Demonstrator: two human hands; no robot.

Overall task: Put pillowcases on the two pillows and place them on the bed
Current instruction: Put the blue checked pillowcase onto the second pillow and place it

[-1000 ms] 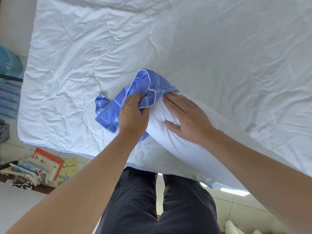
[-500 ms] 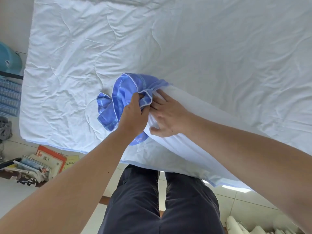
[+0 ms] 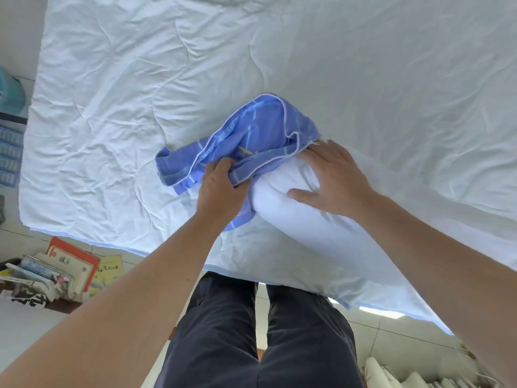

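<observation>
Left hand: my left hand (image 3: 221,189) grips the blue pillowcase (image 3: 246,135) hem, fingers curled round it.
Right hand: my right hand (image 3: 333,180) lies flat, fingers spread, pressing the white pillow (image 3: 302,219) (end at the opening).
Surface: bed (image 3: 140,79), sheet creased.

Head view — steeply down, close over bed (image 3: 140,93)

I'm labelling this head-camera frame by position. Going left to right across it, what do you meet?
Teal object at the edge → stack of books on the floor → blue pillowcase → right hand pressing flat on the white pillow. The left hand overlaps the pillowcase it grips, so it is left out.
</observation>
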